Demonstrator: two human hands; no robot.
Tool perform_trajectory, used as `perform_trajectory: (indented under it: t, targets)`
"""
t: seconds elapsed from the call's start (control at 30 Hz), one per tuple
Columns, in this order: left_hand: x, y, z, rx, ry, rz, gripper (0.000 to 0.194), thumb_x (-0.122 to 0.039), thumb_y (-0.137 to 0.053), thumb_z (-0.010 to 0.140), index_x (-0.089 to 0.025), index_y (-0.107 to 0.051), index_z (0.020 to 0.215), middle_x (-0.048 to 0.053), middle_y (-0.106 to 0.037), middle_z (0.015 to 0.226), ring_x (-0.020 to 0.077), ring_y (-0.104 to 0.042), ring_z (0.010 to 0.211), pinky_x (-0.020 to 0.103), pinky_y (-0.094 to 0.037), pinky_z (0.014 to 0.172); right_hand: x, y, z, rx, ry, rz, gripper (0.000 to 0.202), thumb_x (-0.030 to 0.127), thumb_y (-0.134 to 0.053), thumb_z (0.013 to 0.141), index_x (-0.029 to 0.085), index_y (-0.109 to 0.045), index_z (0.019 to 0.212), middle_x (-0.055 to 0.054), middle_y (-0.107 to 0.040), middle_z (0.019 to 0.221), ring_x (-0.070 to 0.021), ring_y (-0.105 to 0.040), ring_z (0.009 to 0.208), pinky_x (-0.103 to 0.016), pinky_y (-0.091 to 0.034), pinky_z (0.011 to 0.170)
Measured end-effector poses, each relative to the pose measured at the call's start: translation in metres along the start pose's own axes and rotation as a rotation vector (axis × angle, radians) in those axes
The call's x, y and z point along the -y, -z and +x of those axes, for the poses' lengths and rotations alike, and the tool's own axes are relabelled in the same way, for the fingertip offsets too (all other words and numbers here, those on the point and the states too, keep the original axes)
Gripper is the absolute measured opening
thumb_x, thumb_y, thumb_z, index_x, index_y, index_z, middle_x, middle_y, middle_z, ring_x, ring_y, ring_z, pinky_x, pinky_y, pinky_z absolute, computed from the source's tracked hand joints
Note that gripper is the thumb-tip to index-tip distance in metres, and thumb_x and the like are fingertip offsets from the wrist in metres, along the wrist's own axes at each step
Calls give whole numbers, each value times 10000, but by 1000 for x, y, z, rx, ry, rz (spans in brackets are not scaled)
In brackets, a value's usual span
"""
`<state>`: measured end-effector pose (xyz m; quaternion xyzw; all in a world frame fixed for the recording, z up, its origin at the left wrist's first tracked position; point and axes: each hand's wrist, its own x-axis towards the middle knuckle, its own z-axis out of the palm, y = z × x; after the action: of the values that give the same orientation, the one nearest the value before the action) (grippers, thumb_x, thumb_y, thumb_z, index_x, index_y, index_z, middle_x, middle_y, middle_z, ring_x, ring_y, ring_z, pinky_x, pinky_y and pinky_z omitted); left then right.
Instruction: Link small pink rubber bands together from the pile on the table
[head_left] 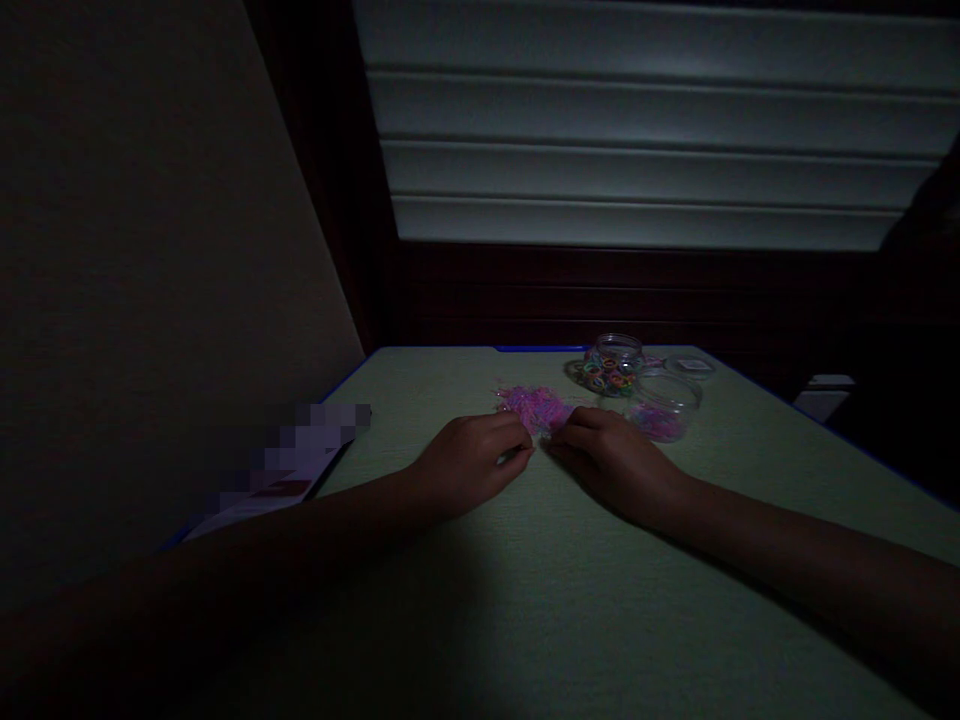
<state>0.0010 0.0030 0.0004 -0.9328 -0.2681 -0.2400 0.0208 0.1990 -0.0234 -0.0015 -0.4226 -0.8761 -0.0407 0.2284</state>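
Just beyond left grip (474, 462) and right grip (616, 462), a pink-purple heap (535, 405).

The loose heap of tiny pieces (531, 406) mixed pink with purple; the flat tabletop (570, 580) was pale green, edged blue.

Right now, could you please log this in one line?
left hand: near pink pile; right hand: near pile; jar of rings: right of pile

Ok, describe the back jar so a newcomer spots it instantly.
On the pale green table, look toward the far edge, beyond the right hand. There, a small clear jar sits left of and behind another clear container. Its multicoloured rings set it apart; the nearer container holds pinkish pieces.
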Motion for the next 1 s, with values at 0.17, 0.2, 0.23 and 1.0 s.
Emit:
perform_trajectory:
  t: [0.17, 0.2, 0.23, 1.0]
  targets:
    - [0, 0, 0, -11, 1, -4, 139, -182, -419, 814, -148, -552, 801, 19, -546, 778, 106, -502, 730, 201, -386, 648, -4, -1, -4, -12, 6, 61, 174, 214, -433, 839, 154, -597, 827, -45, -557, 799, -130, -498, 743, -255, -358, 695]
    - [0, 0, 0, -12, 0, -5, 135, -179, -422, 810, -147, -552, 799, 18, -546, 777, 106, -503, 729, 200, -386, 648, -4, -1, -4, -9, 6, 63, 172, 209, -431, 839, 153, -593, 819, -42, -555, 794, -127, -496, 734, -252, -358, 690]
    - [0, 0, 0, -13, -1, -7, 133, -177, -423, 809, -147, -552, 796, 18, -546, 776, 105, -503, 729, 200, -387, 649, -4, -1, -4, -5, 5, 61, 172, 205, -426, 840, 153, -588, 814, -41, -553, 793, -125, -494, 727, -250, -357, 685]
    - [-1, 0, -2, -27, -2, -24, 254, -278, -443, 825, -167, -525, 1038, 52, -567, 954, 141, -529, 863, 249, -441, 738, 3, 12, -14, -37, 233, -165, 141, 164, -421, 830, 135, -547, 889, -72, -534, 860, -172, -439, 774, -297, -340, 714]
